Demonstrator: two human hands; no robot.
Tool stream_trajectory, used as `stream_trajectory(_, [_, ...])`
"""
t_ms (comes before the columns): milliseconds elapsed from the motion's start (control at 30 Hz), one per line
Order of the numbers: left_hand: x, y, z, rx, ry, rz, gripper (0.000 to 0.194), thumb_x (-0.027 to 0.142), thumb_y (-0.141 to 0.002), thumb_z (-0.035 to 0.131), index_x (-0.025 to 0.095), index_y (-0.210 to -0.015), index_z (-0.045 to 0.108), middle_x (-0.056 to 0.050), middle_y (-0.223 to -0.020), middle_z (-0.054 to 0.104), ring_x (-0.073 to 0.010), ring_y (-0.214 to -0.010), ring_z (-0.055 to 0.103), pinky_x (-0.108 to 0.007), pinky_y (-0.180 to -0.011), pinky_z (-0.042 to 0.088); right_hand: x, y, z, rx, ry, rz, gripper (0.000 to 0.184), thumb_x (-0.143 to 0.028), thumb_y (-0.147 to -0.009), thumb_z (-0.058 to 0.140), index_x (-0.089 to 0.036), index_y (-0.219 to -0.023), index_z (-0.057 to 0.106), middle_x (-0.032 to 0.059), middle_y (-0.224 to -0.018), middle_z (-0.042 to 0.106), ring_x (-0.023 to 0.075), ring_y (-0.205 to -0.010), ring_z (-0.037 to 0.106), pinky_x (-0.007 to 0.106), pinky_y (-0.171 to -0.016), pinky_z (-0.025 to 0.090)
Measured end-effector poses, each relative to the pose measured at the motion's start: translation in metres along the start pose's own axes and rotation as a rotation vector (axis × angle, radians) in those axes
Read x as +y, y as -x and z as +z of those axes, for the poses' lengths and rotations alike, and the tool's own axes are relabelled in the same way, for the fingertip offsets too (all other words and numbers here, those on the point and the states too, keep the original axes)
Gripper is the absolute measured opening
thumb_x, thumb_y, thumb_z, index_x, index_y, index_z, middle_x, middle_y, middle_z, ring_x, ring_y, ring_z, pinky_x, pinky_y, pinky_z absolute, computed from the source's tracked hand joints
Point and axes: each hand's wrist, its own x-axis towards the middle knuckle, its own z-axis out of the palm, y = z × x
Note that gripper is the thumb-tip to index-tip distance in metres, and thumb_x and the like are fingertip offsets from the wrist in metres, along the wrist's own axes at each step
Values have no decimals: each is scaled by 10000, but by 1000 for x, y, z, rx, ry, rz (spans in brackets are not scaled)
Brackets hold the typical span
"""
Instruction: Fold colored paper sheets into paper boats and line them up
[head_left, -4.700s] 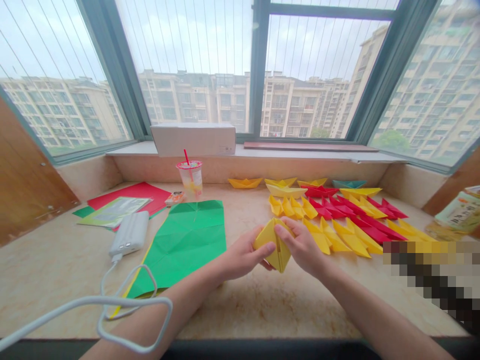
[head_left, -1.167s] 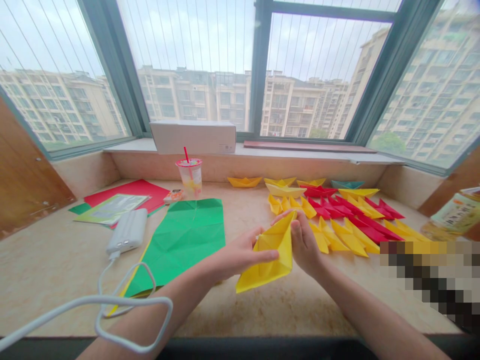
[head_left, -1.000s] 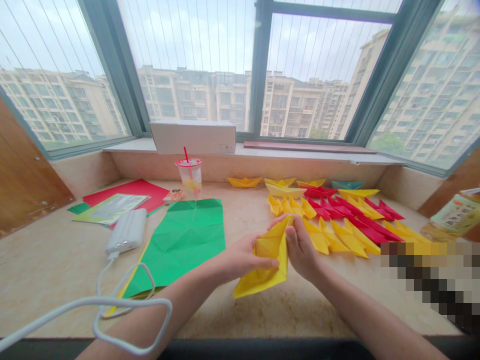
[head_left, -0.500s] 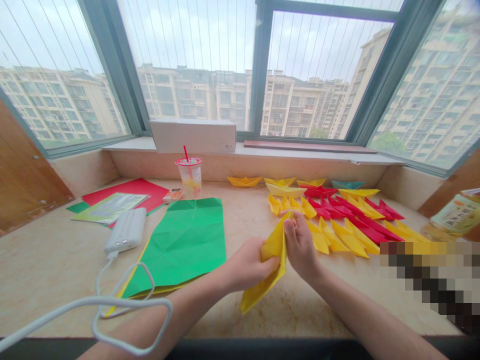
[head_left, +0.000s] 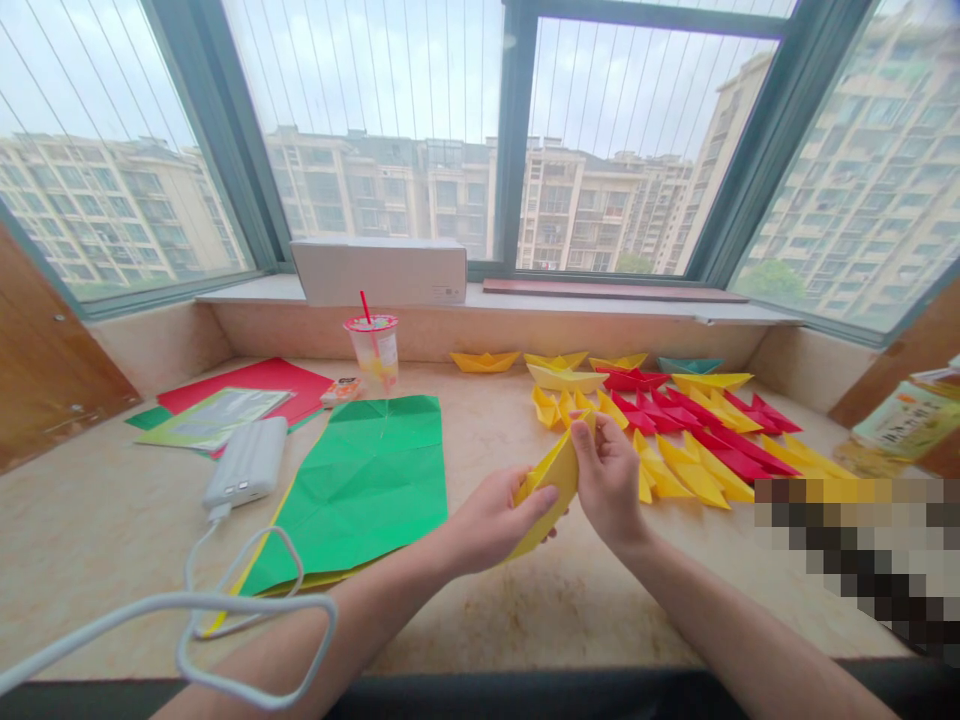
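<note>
Above the counter I hold a folded yellow paper boat, tilted and pressed narrow between both hands. My left hand is closed on its lower left side, the thumb lying across the paper. At the upper end my right hand pinches the boat's tip with thumb and fingers. Part of the boat is hidden behind my fingers. Just beyond my right hand stand rows of finished paper boats: yellow boats, red boats and a teal boat. Green paper sheets lie left of my left hand.
A white power bank with a looping white cable sits at left. Behind it lie red paper and a clear packet. A drink cup stands at the back, a bottle at far right. A blurred patch covers the lower right.
The yellow paper was a compact diamond, then opened into a wider boat shape. It is now squeezed narrower, and my right hand has moved up to its tip.
</note>
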Motion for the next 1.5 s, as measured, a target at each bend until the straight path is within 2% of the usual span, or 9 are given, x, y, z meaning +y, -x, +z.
stream_trajectory(100, [-5, -4, -4, -3, 68, -34, 460, 573, -881, 551, 128, -962, 633, -88, -834, 687, -167, -679, 647, -252, -589, 467, -2, -5, -4, -53, -34, 28, 363, -574, -888, 574, -215, -838, 554, -45, -592, 494, 102, -434, 417, 214, -368, 328])
stream_trajectory(267, [-4, -5, -13, 45, 163, -46, 494, 596, -835, 614, 120, -959, 663, -96, -842, 702, -172, -645, 675, -242, -546, 476, 4, -8, -9, -337, 19, 99, 458, -611, -883, 558, -200, -683, 529, -32, -527, 514, 103, -414, 460, 213, -366, 350])
stream_trajectory(500, [-6, -7, -25, -209, 168, -124, 554, 566, -818, 667, 130, -1152, 592, -120, -929, 718, -144, -576, 687, -219, -517, 519, 3, -14, -12, -200, -44, 136, 469, -628, -854, 592, -189, -699, 532, -43, -516, 501, 80, -403, 445, 188, -357, 331])
stream_trajectory(700, [-6, -11, -30, -153, 93, -58, 497, 568, -886, 569, 117, -1084, 636, -93, -858, 706, -120, -496, 655, -167, -383, 447, 8, -17, -15, -626, -24, 214, 544, -679, -841, 560, -164, -669, 595, 14, -528, 593, 118, -441, 534, 224, -415, 406])
stream_trajectory(867, [-7, -11, -30, -117, 103, -89, 496, 568, -869, 594, 104, -1035, 646, -100, -876, 713, -130, -515, 675, -181, -416, 480, 15, -13, -12, -465, 5, 200, 517, -635, -861, 572, -169, -640, 590, 7, -479, 576, 109, -407, 498, 220, -383, 339])
stream_trajectory(1033, [-12, -12, -31, -132, 74, -55, 481, 567, -871, 592, 101, -980, 639, -105, -860, 715, -120, -486, 657, -167, -378, 453, 12, -13, -14, -633, -25, 242, 535, -668, -849, 557, -162, -684, 614, 11, -504, 593, 115, -408, 520, 226, -398, 378])
stream_trajectory(1233, [-9, -11, -31, -109, 66, -75, 496, 581, -864, 593, 106, -1000, 635, -89, -835, 707, -121, -482, 657, -171, -385, 466, 13, -10, -10, -519, 55, 221, 543, -659, -860, 547, -175, -615, 574, -9, -455, 534, 97, -379, 453, 217, -375, 301])
stream_trajectory(1400, [-6, -10, -29, -144, 73, -74, 510, 584, -868, 582, 97, -996, 665, -84, -816, 699, -114, -474, 649, -167, -382, 466, 12, -9, -10, -671, -52, 251, 524, -679, -840, 557, -178, -687, 568, -15, -504, 550, 101, -405, 487, 213, -390, 348])
stream_trajectory(1500, [-7, -10, -28, -142, 81, -67, 503, 581, -867, 585, 99, -990, 663, -83, -827, 698, -115, -472, 648, -175, -384, 468, 10, -3, -8, -604, -32, 227, 514, -647, -865, 551, -185, -640, 540, -23, -481, 517, 94, -398, 463, 210, -378, 324])
